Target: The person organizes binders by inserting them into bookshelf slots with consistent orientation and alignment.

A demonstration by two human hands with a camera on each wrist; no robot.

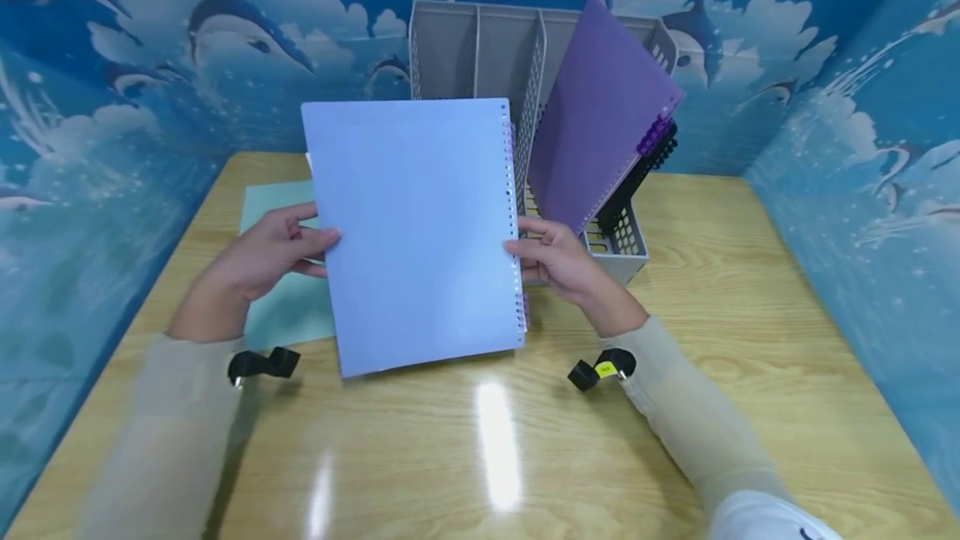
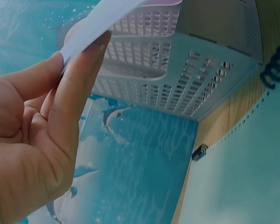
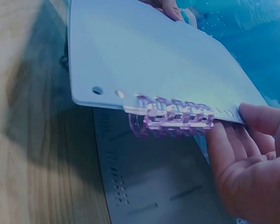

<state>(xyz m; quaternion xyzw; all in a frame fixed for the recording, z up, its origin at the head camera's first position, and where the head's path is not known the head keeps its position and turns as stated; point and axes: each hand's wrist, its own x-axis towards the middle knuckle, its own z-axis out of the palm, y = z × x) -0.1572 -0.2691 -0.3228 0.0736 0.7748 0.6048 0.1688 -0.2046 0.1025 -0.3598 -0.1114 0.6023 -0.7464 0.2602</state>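
Observation:
A pale blue-lilac ring binder notebook (image 1: 420, 232) is held up above the table, its punched edge and clear purple rings (image 3: 177, 114) on the right. My left hand (image 1: 273, 252) pinches its left edge, thumb on the front cover and fingers behind. At the ringed edge, my right hand (image 1: 558, 261) pinches between thumb and fingers. Below and behind my left hand lies a mint-green notebook (image 1: 288, 307) with dark rings, partly covered in the head view. Beyond the held notebook stands a grey file rack (image 1: 442, 44), whose right part holds a tilted purple notebook (image 1: 600, 123).
A black-ringed notebook (image 1: 633, 182) leans behind the purple one in the rack. Several dividers split the rack, and its lower left is hidden by the held notebook. The wooden table (image 1: 735, 298) meets dolphin-printed walls (image 1: 300, 65) at the back and sides.

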